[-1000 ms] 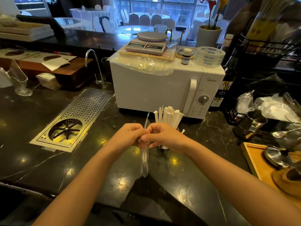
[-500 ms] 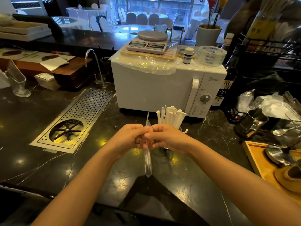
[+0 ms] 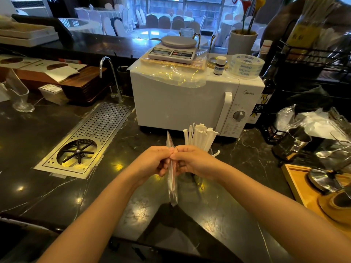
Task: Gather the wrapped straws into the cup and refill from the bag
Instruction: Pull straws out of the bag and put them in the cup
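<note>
A narrow clear plastic bag point(image 3: 172, 188) hangs upright over the black counter, its top poking up between my thumbs. My left hand point(image 3: 153, 162) and my right hand point(image 3: 191, 162) meet at the centre, both pinching the bag's upper part. Just behind my right hand, several white paper-wrapped straws point(image 3: 199, 137) stand upright, fanned out. The cup holding them is almost entirely hidden by my right hand. One wrapped straw point(image 3: 216, 153) sticks out sideways to the right.
A white microwave point(image 3: 182, 103) stands right behind the straws, with a scale, a small bottle and tape on top. A perforated steel drain tray point(image 3: 91, 137) lies at left. A metal pitcher point(image 3: 292, 141) and a wooden tray point(image 3: 300, 183) are at right.
Both hands stay together on the bag. The bag hangs straighter and a little higher, and my fingers have shifted along its top edge.
</note>
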